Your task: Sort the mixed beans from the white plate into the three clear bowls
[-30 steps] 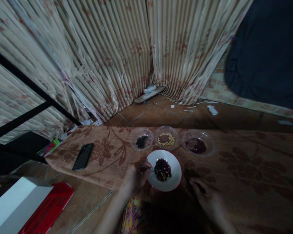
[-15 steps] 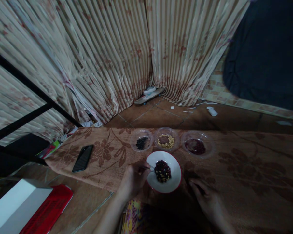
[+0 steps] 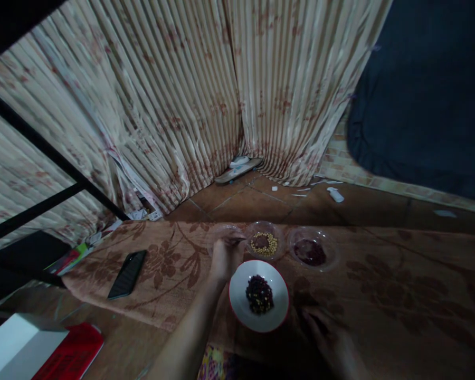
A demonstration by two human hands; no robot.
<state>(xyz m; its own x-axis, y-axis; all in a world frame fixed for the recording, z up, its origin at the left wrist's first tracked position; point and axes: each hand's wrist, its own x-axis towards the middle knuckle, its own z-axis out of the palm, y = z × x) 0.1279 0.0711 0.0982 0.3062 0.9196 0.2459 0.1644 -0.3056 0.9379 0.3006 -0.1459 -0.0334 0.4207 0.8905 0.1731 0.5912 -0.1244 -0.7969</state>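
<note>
Grey tool, probably tweezers, in close-set fingers of left hand

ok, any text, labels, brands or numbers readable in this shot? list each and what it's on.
No readable text.
Red panel: faint marks, too blurred to read.
Papers by the curtain: too small to read.
Bright packet: too small and dark to read.
Bowl, phone: no text visible.
</note>
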